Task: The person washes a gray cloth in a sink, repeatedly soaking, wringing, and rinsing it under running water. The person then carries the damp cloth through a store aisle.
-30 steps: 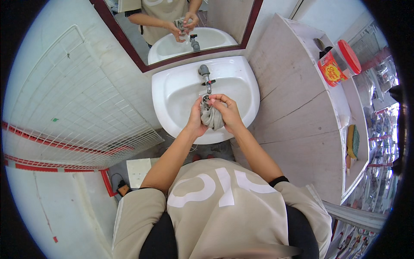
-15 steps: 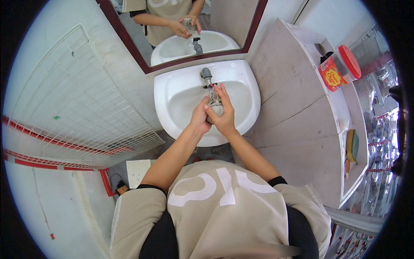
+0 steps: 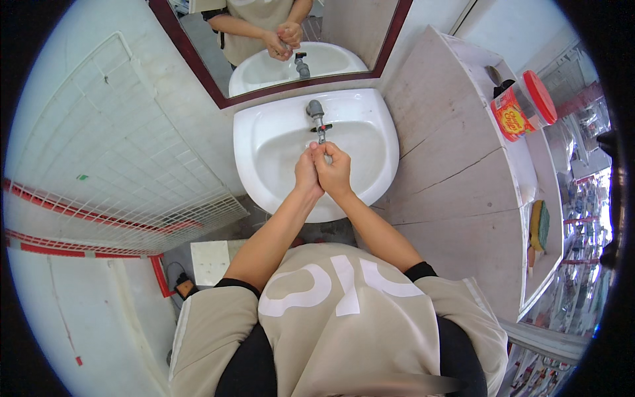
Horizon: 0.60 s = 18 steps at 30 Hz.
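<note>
My left hand (image 3: 306,173) and my right hand (image 3: 336,173) are pressed together over the bowl of a white washbasin (image 3: 248,142), right under the spout of a grey tap (image 3: 316,112). The fingers of both hands are curled tight around a small grey cloth (image 3: 322,152), of which only a sliver shows between them. Both forearms reach up from the lower edge. The clasped hands also show in the mirror (image 3: 198,40) above the basin.
A pale wooden counter (image 3: 450,165) stands right of the basin, with a round tub with a red lid (image 3: 522,106) and a green and yellow sponge (image 3: 539,226) on its shelf. A white wire grid (image 3: 112,145) leans on the left wall. A white box (image 3: 208,261) sits on the floor.
The hands have closed together and risen toward the tap spout. The grey cloth, plainly seen between them a second ago, is now almost hidden inside the fingers.
</note>
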Each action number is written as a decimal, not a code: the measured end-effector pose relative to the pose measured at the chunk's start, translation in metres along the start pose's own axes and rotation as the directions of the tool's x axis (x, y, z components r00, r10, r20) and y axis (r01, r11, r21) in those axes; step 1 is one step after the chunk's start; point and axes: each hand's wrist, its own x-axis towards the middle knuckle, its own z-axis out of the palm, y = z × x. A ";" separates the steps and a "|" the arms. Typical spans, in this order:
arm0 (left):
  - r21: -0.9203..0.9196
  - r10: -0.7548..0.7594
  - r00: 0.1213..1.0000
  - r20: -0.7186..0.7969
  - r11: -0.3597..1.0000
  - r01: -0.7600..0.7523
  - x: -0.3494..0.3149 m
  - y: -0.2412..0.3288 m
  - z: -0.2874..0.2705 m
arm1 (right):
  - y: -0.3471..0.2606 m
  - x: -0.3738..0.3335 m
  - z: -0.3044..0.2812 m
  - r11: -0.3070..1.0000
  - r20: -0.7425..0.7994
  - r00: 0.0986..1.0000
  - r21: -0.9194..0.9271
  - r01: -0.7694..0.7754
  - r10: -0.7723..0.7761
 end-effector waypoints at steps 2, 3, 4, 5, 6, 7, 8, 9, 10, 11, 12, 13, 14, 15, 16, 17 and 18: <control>0.072 0.058 0.994 -0.089 0.996 -0.051 0.004 -0.005 -0.004 | 0.006 0.002 0.004 0.997 -0.027 0.997 0.001 -0.075 0.075; 0.110 0.076 0.984 -0.163 0.992 -0.058 0.005 -0.007 -0.007 | 0.010 0.001 0.006 0.995 -0.036 0.994 0.024 -0.101 0.102; 0.148 0.116 0.967 -0.226 0.985 -0.084 0.006 -0.008 -0.009 | 0.014 0.001 0.008 0.991 -0.044 0.991 0.049 -0.123 0.126; 0.164 0.109 0.959 -0.261 0.984 -0.067 0.008 -0.010 -0.011 | 0.018 0.000 0.009 0.989 -0.053 0.990 0.078 -0.127 0.132; 0.178 0.122 0.950 -0.287 0.981 -0.072 0.011 -0.012 -0.012 | 0.023 0.000 0.009 0.974 -0.048 0.976 0.095 -0.207 0.213; 0.192 0.135 0.940 -0.313 0.978 -0.077 0.014 -0.014 -0.015 | 0.028 0.000 0.010 0.956 -0.042 0.961 0.116 -0.268 0.275; 0.267 0.178 0.928 -0.328 0.960 -0.090 0.017 -0.016 -0.018 | 0.033 0.000 0.011 0.932 -0.040 0.936 0.122 -0.342 0.349; 0.340 0.223 0.914 -0.340 0.935 -0.101 0.020 -0.018 -0.021 | 0.037 -0.001 0.012 0.919 -0.056 0.932 0.196 -0.342 0.358; 0.410 0.258 0.895 -0.364 0.907 -0.095 0.023 -0.020 -0.025 | 0.042 -0.001 0.013 0.901 -0.076 0.921 0.255 -0.352 0.381; 0.526 0.343 0.886 -0.312 0.839 -0.140 0.026 -0.022 -0.028 | 0.045 -0.001 0.014 0.880 -0.095 0.909 0.313 -0.359 0.405; 0.631 0.413 0.871 -0.268 0.758 -0.165 0.028 -0.025 -0.031 | 0.049 -0.001 0.014 0.844 -0.112 0.882 0.367 -0.392 0.458; 0.702 0.451 0.857 -0.248 0.694 -0.162 0.029 -0.026 -0.034 | 0.052 -0.001 0.015 0.804 -0.126 0.851 0.420 -0.421 0.511; 0.809 0.528 0.834 -0.162 0.554 -0.194 0.030 -0.027 -0.035 | 0.054 -0.001 0.016 0.752 -0.133 0.808 0.478 -0.454 0.573; 0.879 0.572 0.814 -0.101 0.435 -0.196 0.031 -0.026 -0.035 | 0.056 0.000 0.017 0.713 -0.138 0.782 0.528 -0.462 0.608; 0.932 0.597 0.801 -0.054 0.318 -0.174 0.032 -0.026 -0.035 | 0.058 0.001 0.017 0.662 -0.136 0.745 0.582 -0.473 0.653; 0.941 0.600 0.800 -0.005 0.273 -0.198 0.032 -0.024 -0.034 | 0.059 0.003 0.017 0.607 -0.134 0.704 0.633 -0.481 0.697; 0.950 0.590 0.807 0.025 0.238 -0.204 0.031 -0.022 -0.032 | 0.060 0.005 0.017 0.569 -0.119 0.681 0.661 -0.489 0.723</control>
